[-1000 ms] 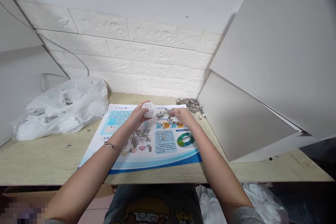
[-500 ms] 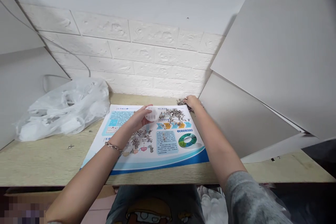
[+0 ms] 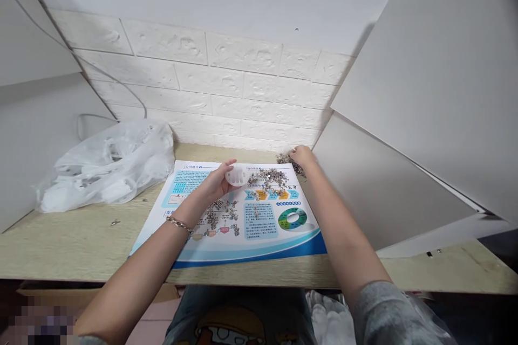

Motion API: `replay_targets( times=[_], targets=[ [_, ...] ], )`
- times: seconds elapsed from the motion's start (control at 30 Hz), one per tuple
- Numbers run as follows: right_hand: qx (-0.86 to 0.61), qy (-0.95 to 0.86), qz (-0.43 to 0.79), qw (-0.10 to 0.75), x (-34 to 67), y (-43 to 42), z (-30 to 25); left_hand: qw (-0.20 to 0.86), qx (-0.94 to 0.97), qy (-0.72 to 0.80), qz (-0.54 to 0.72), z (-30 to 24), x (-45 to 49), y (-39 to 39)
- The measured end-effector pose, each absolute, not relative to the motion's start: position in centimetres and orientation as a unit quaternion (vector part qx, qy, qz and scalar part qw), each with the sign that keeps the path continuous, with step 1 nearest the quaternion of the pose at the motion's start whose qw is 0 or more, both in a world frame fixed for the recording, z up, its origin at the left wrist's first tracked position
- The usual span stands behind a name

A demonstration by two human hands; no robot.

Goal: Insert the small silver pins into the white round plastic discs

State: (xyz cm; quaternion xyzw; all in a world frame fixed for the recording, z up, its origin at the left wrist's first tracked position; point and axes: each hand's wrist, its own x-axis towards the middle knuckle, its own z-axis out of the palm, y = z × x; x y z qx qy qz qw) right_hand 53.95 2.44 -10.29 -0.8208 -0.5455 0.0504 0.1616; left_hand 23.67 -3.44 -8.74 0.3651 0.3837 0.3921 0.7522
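Note:
My left hand grips a round, translucent white plastic disc with slots in its middle, held above a printed sheet. Its fingers are mostly behind the disc, and the thumb lies near its edge. At the back right, my right hand is at a heap of small metal pieces; its fingers are bent together, and what they hold is too small to make out. More small metal pieces lie scattered on the sheet, right of the disc. Another loose group of metal pieces is below my left hand.
A clear plastic bag with white parts stands at the left of the wooden table. Large pale panels lean in at the right. A white brick-patterned wall closes the back. Another bag of white parts shows below the table.
The disc has turned, so its slots show more plainly. My right hand stays at the metal heap, its fingers slightly shifted. The whole view has moved a little.

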Motion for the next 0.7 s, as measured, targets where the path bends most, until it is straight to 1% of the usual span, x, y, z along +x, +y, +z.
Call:
replay_targets(
  times=[0.17,0.23,0.3,0.33,0.4,0.5,0.7],
  targets=[
    [-0.792,-0.56,0.042,0.239,54.1,0.9,-10.3,0.73,0.391,0.387,0.406,-8.7,23.9,-3.6],
    [-0.767,-0.57,0.048,0.291,53.1,0.1,-10.0,0.717,0.423,0.39,0.394,-8.9,24.0,-3.6],
    [-0.702,-0.572,0.095,0.413,51.3,-1.0,-9.6,0.708,0.455,0.387,0.377,-9.1,24.2,-3.8],
    [-0.668,-0.573,0.127,0.458,50.1,-1.8,-9.3,0.706,0.469,0.38,0.369,-9.2,24.3,-3.9],
    [-0.619,-0.564,0.185,0.514,47.3,-3.6,-8.8,0.708,0.493,0.362,0.353,-9.4,24.5,-4.2],
    [-0.583,-0.582,0.232,0.517,43.3,-6.4,-8.5,0.704,0.521,0.349,0.333,-9.6,24.7,-4.6],
    [-0.564,-0.636,0.173,0.498,39.8,-8.8,-9.4,0.682,0.569,0.335,0.314,-9.2,24.7,-4.8]
  ],
)
